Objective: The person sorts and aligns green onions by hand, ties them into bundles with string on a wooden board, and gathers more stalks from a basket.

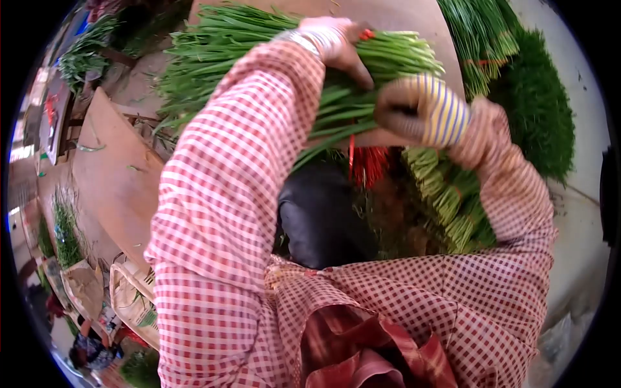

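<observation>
A thick bundle of green chives (226, 39), with a red tie near its pale cut ends, lies on a brown board (414, 14). My left hand (333, 48), in a glove with a striped cuff, reaches across the bundle and grips it beside the tie, thumb toward me. Nearer to me, looser chives (343, 116) stick out over the board's front edge. My right hand (417, 110), in a glove with a yellow and blue striped cuff, is closed around the ends of these chives; its fingers are slightly blurred.
Red ties (369, 166) hang below the board's front edge. Tied bundles (446, 194) lie under my right forearm, and more bundles (479, 45) are stacked at the back right. Another brown board (116, 174) stands at left. A person (94, 346) is at far lower left.
</observation>
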{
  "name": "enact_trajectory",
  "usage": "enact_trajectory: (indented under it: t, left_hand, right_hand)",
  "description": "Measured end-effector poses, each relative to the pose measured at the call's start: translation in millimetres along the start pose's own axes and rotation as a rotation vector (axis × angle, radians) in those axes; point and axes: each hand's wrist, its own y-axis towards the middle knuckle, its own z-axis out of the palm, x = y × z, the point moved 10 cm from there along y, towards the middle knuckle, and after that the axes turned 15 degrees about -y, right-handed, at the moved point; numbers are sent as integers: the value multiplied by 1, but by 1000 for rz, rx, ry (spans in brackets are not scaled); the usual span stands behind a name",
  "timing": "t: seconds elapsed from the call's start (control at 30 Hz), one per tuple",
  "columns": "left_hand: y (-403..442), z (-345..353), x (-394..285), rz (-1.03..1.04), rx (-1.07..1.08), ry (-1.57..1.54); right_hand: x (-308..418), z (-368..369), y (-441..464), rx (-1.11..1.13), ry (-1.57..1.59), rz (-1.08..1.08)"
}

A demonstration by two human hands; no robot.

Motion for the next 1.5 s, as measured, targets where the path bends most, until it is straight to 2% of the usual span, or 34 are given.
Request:
enact_trajectory:
  t: [0.03, 0.07, 0.13, 0.23, 0.27, 0.37, 0.43, 0.5, 0.57, 0.6, 0.67, 0.73, 0.8, 0.87, 0.97, 1.0, 1.13, 1.2, 1.27, 1.33, 1.4, 1.5]
  left_hand:
    - [0, -5, -1, 13, -21, 4]
    - [0, -2, -2, 36, -41, -7]
    - [-1, -1, -1, 63, -71, -32]
    - [1, 0, 3, 86, -90, -78]
    - [2, 1, 4, 92, -96, -93]
    - [10, 4, 10, 102, -104, -131]
    - [12, 1, 7, 170, -153, -101]
    - [14, 6, 11, 166, -96, -153]
    - [-8, -8, -9, 102, -142, -86]
    - [-9, -9, -10, 78, -129, -73]
    - [-5, -8, -7, 59, -130, -33]
    - [-4, -8, -5, 58, -130, -38]
    - [-2, -8, -4, 58, -134, -29]
    - [-4, -10, -5, 53, -130, -74]
    - [-6, -10, -6, 35, -123, -45]
    - [-8, -12, -8, 24, -129, -34]
    - [-6, -16, -11, 30, -183, 74]
    - [-8, -20, -11, -3, -179, 86]
    - [-13, -12, -12, -38, -48, 86]
    - [-12, -11, -10, -18, -68, 78]
    - [-15, -15, -13, 30, -138, 89]
    - [-19, -16, -15, 4, -128, 108]
  right_hand:
    - [-22, 25, -23, 89, 58, 243]
    - [-29, 39, -40, 1, 87, 233]
    - [-29, 64, -48, -204, -50, 82]
    - [-13, 91, -36, -260, -441, -59]
    - [-16, 97, -32, -260, -449, -56]
    - [-19, 97, -29, -295, -437, -50]
    - [-24, 90, -35, -352, -264, 29]
    - [-23, 90, -43, -372, -242, 75]
    - [-20, 94, -55, -423, -230, 124]
    - [-22, 110, -61, -265, -294, 226]
    - [-19, 113, -71, -371, -191, 189]
    - [-19, 105, -76, -386, -174, 214]
    - [-4, 78, -74, -462, 1, 81]
    - [3, 50, -67, -513, 25, 5]
    - [-55, 35, -56, -571, 729, 425]
    - [-60, 10, -49, -612, 625, 448]
    - [-98, -10, -13, -714, 771, 709]
    - [-112, -10, -5, -694, 852, 697]
    - [-111, -8, -2, -575, 813, 760]
    - [-116, -14, 1, -531, 768, 787]
    - [-115, -12, 5, -323, 593, 910]
    - [-118, -17, 15, -263, 527, 919]
